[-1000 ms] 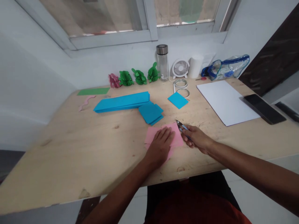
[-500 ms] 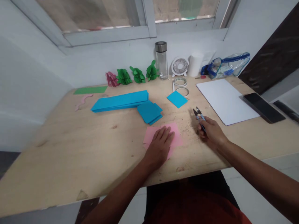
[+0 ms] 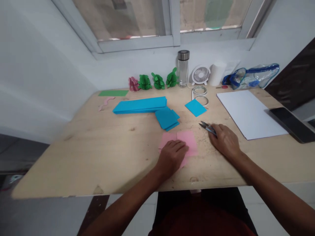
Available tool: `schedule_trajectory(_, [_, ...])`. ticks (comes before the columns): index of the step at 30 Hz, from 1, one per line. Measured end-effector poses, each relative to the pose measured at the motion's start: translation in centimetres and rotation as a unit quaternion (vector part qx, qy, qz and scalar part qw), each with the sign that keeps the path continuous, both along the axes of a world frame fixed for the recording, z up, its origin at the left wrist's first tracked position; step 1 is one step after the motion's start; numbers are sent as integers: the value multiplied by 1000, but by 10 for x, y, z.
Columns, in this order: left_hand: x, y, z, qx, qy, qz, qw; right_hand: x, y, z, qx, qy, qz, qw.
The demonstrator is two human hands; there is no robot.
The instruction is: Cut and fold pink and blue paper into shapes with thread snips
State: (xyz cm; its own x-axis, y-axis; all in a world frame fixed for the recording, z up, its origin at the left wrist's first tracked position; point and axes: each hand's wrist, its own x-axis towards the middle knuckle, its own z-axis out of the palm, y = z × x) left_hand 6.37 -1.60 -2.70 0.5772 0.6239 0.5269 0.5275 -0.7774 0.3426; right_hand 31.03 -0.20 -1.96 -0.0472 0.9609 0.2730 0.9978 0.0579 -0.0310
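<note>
Pink paper pieces lie overlapping on the wooden table in front of me. My left hand is on them, its fingers bent and drawn together over the paper; the fingertips are partly hidden. To the right, my right hand is palm down at the tabletop, with thread snips under its thumb and fingers. The snips' blades point left and stand slightly apart. Just beyond the pink paper is a stack of blue paper squares, and a single blue square lies farther right.
Long blue strips and a green strip lie left. Along the wall stand green paper shapes, a pink one, a bottle and a fan. Tape rolls, white sheets and a phone are right.
My right hand has turned palm down and lowered the snips to the table. My left hand's fingers have bent from lying flat on the pink paper. The view has shifted.
</note>
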Motion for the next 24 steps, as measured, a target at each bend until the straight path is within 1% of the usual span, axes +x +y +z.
schedule_trajectory(2, [-2,-2,6,-25,-58,31,998,2,-3,-1,26,11,29,999])
schedule_trajectory(4, [-5,-4,14,-93,-142,78,982,1,-7,1,46,50,61,996])
schedule_trajectory(5, [-6,-5,19,-139,-194,106,965,-1,-10,3,49,84,76,992])
schedule_trajectory(6, [-8,-6,24,-188,-250,134,940,-5,-12,7,46,128,88,987])
schedule_trajectory(8, [-10,-6,32,-279,-367,174,870,-15,-17,16,21,246,102,963])
schedule_trajectory(9, [-10,-6,36,-317,-422,181,830,-21,-20,22,-1,317,102,943])
schedule_trajectory(10, [-10,-6,39,-349,-472,179,789,-28,-22,28,-32,391,99,914])
schedule_trajectory(11, [-9,-7,41,-377,-514,173,751,-35,-25,33,-75,465,95,877])
schedule_trajectory(12, [-8,-8,42,-400,-548,165,716,-42,-27,38,-125,534,101,830])
schedule_trajectory(13, [-7,-9,43,-419,-574,159,685,-48,-30,42,-168,590,105,783])
schedule_trajectory(14, [-6,-10,43,-437,-591,155,660,-53,-33,44,-199,625,104,747])
schedule_trajectory(15, [-4,-12,43,-453,-603,153,638,-58,-35,45,-217,645,105,725])
schedule_trajectory(16, [-3,-14,42,-468,-611,152,620,-61,-37,45,-225,653,107,715])
schedule_trajectory(17, [-1,-16,41,-481,-614,152,607,-64,-39,44,-225,653,108,715])
schedule_trajectory(18, [1,-18,39,-492,-613,151,600,-66,-40,43,-220,651,109,719])
schedule_trajectory(19, [2,-20,37,-499,-607,150,600,-68,-41,41,-212,648,107,723])
schedule_trajectory(20, [4,-22,35,-500,-597,151,609,-69,-42,40,-205,648,100,727])
schedule_trajectory(21, [5,-24,32,-491,-582,155,629,-70,-43,39,-198,650,89,728])
schedule_trajectory(22, [5,-25,30,-472,-559,165,662,-70,-43,39,-192,652,76,730])
schedule_trajectory(24, [4,-28,25,-388,-487,205,755,-70,-43,40,-178,655,47,733])
